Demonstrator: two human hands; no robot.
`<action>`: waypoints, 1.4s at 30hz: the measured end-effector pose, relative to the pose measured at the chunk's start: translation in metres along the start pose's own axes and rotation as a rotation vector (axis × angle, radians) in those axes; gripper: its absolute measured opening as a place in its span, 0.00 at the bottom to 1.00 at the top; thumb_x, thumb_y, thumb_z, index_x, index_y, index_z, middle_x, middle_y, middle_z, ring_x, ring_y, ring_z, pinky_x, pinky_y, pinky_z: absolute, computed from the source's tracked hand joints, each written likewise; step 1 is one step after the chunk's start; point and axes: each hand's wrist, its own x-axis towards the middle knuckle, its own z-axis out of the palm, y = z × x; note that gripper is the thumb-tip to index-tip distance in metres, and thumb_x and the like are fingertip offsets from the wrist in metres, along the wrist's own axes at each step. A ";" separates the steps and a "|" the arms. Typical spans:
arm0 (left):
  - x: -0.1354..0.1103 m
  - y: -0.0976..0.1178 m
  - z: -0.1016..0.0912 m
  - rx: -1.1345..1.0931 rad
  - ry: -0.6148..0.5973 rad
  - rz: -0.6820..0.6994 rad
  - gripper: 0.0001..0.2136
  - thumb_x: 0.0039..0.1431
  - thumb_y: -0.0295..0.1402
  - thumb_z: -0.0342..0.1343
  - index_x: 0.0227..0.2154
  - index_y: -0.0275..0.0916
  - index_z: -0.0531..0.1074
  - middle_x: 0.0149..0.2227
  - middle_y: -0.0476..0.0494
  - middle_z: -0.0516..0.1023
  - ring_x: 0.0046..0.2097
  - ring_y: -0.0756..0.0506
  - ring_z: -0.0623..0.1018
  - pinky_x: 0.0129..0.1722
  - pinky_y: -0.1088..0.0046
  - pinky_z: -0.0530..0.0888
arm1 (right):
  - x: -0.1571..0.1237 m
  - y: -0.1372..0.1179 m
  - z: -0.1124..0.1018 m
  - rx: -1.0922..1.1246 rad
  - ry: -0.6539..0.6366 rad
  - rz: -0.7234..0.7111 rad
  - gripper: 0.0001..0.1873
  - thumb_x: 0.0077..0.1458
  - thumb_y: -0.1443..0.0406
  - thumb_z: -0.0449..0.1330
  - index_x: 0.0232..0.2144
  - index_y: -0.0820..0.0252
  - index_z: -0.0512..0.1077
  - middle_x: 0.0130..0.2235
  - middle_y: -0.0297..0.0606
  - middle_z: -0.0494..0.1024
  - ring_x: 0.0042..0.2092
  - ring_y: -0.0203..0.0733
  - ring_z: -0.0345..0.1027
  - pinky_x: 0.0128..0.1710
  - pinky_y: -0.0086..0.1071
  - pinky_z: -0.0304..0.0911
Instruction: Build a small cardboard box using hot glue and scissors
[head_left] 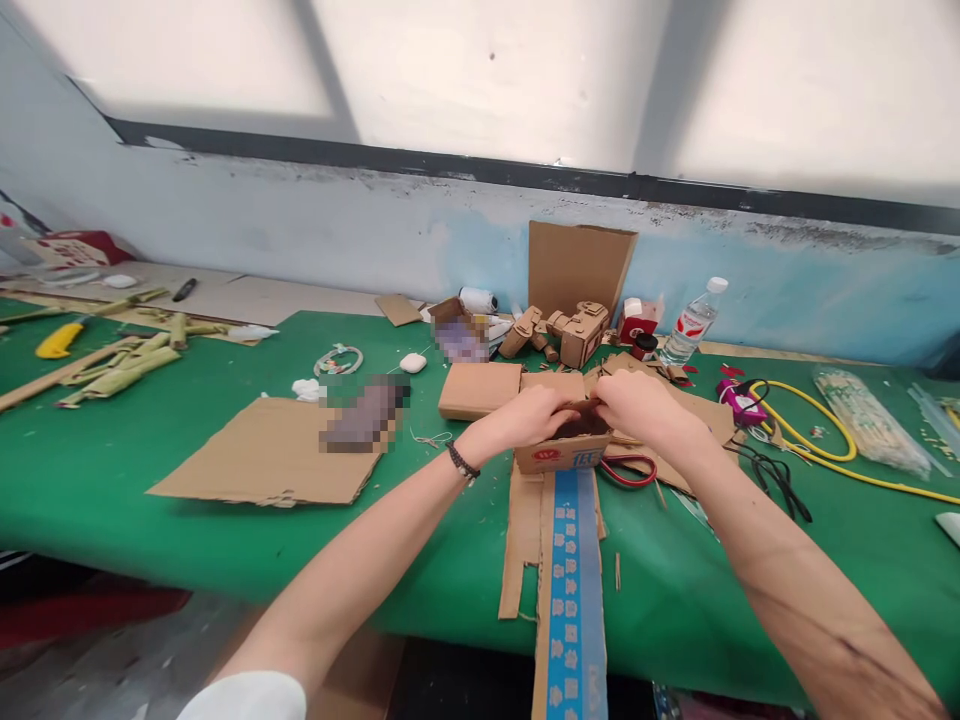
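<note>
My left hand (536, 412) pinches the upper edge of a small brown cardboard box (534, 460) with red and blue print on its near side. At the same box, my right hand (637, 402) grips the top edge on the right, its fingertips close to those of the left. The box's inside looks dark and is partly hidden by both hands. From below it a long cardboard strip (574, 590) with blue print runs toward me and past the table edge. A folded cardboard piece (480, 390) lies left of the box. A red and black loop handle (630, 472) rests just right of it.
A flat cardboard sheet (262, 450) lies left on the green table (420, 520). Cardboard models (583, 335) and a water bottle (690, 325) stand at the back. To the right are a yellow cable (832, 450), a purple glue gun (741, 402) and a bag of sticks (870, 420).
</note>
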 end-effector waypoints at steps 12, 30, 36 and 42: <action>0.003 0.005 0.004 -0.014 0.005 0.019 0.17 0.80 0.37 0.53 0.45 0.39 0.87 0.44 0.34 0.92 0.42 0.37 0.87 0.42 0.66 0.74 | -0.011 -0.011 0.005 -0.169 -0.028 0.027 0.21 0.75 0.69 0.53 0.56 0.62 0.85 0.55 0.61 0.88 0.57 0.62 0.86 0.52 0.41 0.74; 0.010 -0.001 0.006 0.101 -0.053 0.064 0.16 0.81 0.36 0.51 0.52 0.39 0.85 0.51 0.31 0.92 0.49 0.34 0.90 0.47 0.64 0.78 | -0.001 -0.015 -0.005 -0.161 -0.110 0.020 0.21 0.71 0.72 0.59 0.59 0.65 0.85 0.55 0.64 0.88 0.59 0.62 0.86 0.53 0.40 0.76; 0.005 0.006 0.006 0.074 -0.028 0.055 0.18 0.82 0.37 0.49 0.49 0.39 0.85 0.49 0.32 0.92 0.47 0.35 0.90 0.46 0.64 0.78 | -0.003 -0.017 0.003 -0.136 -0.066 0.065 0.21 0.70 0.68 0.61 0.59 0.65 0.85 0.57 0.67 0.87 0.61 0.64 0.85 0.57 0.44 0.76; 0.006 0.008 0.005 0.028 -0.039 0.038 0.18 0.81 0.37 0.49 0.50 0.39 0.85 0.49 0.32 0.91 0.46 0.35 0.89 0.46 0.64 0.78 | 0.005 -0.015 0.002 -0.036 -0.049 0.048 0.17 0.68 0.69 0.63 0.54 0.66 0.87 0.55 0.67 0.88 0.62 0.66 0.84 0.58 0.46 0.76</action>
